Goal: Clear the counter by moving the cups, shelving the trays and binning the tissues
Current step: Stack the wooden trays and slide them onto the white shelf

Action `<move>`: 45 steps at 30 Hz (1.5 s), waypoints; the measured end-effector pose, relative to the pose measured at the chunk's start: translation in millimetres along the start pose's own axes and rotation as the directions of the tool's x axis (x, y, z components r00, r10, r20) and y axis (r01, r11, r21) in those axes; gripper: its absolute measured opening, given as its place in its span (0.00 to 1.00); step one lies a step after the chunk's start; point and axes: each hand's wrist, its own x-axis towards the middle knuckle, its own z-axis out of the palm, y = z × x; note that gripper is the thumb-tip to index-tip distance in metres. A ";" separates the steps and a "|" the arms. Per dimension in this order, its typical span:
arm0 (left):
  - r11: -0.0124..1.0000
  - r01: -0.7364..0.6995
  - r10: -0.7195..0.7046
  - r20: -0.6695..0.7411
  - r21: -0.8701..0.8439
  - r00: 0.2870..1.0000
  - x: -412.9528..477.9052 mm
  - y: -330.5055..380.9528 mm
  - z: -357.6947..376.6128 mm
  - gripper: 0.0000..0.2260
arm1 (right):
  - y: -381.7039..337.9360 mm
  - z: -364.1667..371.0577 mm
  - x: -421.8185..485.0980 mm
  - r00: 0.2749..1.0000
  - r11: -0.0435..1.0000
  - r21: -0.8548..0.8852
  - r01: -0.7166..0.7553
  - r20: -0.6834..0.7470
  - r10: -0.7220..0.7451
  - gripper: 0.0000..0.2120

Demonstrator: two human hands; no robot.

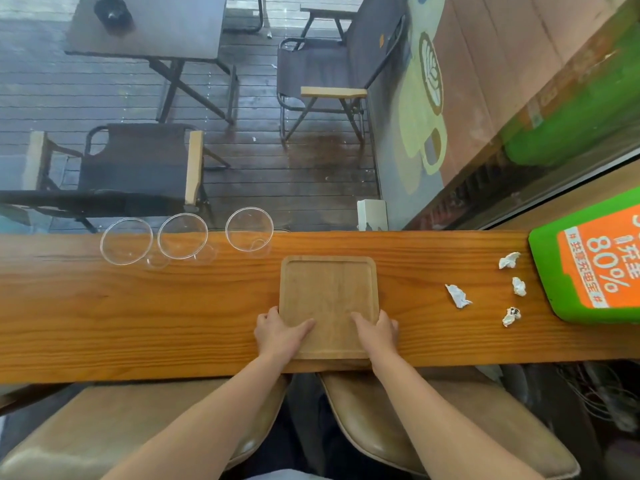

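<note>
A square wooden tray (329, 292) lies flat on the wooden counter (138, 317), near its front edge. My left hand (280, 336) grips the tray's near left corner, thumb on top. My right hand (377, 332) grips the near right corner the same way. Three clear plastic cups stand along the counter's far edge: one cup (126, 241) at the left, a second cup (183, 236) beside it, a third cup (249, 229) closest to the tray. Several crumpled white tissues lie to the right, among them a large tissue (458, 296) and a smaller tissue (509, 260).
A green and orange box (588, 261) sits at the counter's right end. Two tan stool seats (433, 427) stand below the counter's front edge. Beyond the window are folding chairs and a dark table (145, 26) on a wooden deck.
</note>
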 end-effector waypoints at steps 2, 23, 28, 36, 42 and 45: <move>0.996 0.038 -0.036 0.027 -0.075 0.999 4.3 2.4 -1.4 0.38 | -0.5 -0.7 4.8 1.000 0.999 0.042 -0.015 -0.008 0.016 0.38; 0.858 0.125 0.060 0.339 -0.498 0.939 -27.9 22.4 -4.6 0.26 | 11.3 -69.3 6.8 0.964 0.928 0.355 -0.113 0.267 0.015 0.27; 0.868 0.031 0.149 0.320 -0.495 0.935 -60.0 63.0 -13.3 0.28 | -5.2 -113.7 -16.5 0.954 0.883 0.468 -0.018 0.272 -0.124 0.24; 0.816 -0.146 0.355 0.285 -0.559 0.890 -108.5 136.1 -24.4 0.30 | -25.1 -182.4 -68.7 0.927 0.778 0.602 0.181 0.160 -0.340 0.18; 0.862 -0.285 0.430 0.306 -0.419 0.850 -134.0 155.3 -28.2 0.29 | -7.4 -189.7 -110.4 0.950 0.661 0.733 0.158 0.070 -0.306 0.19; 0.877 -0.312 0.449 0.390 -0.367 0.804 -145.6 153.5 -16.0 0.27 | 12.6 -195.4 -127.0 0.970 0.657 0.732 0.180 -0.022 -0.241 0.24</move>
